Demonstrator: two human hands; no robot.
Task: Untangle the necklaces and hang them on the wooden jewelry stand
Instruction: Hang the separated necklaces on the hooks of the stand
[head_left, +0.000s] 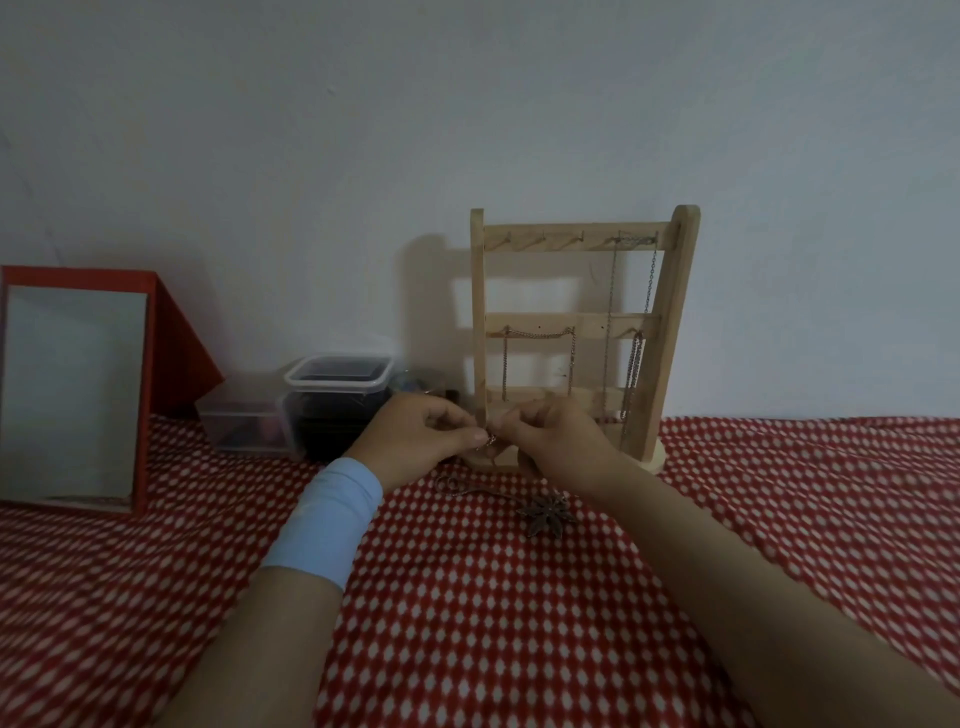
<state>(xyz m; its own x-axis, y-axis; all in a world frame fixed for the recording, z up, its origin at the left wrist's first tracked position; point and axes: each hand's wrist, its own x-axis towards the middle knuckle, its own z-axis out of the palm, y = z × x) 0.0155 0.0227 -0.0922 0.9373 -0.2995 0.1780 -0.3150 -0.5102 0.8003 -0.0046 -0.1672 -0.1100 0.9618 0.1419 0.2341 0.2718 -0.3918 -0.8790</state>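
The wooden jewelry stand leans against the wall, with several chains draped from its hooks. Just in front of its base, my left hand and my right hand meet, each pinching a thin necklace chain between fingertips. The chain runs down to the red patterned cloth, where a dark star-shaped pendant lies below my right hand. A loop of chain rests on the cloth below my left hand.
Clear plastic containers with dark contents stand left of the stand against the wall. A red-framed mirror leans at the far left. A light blue band wraps my left wrist.
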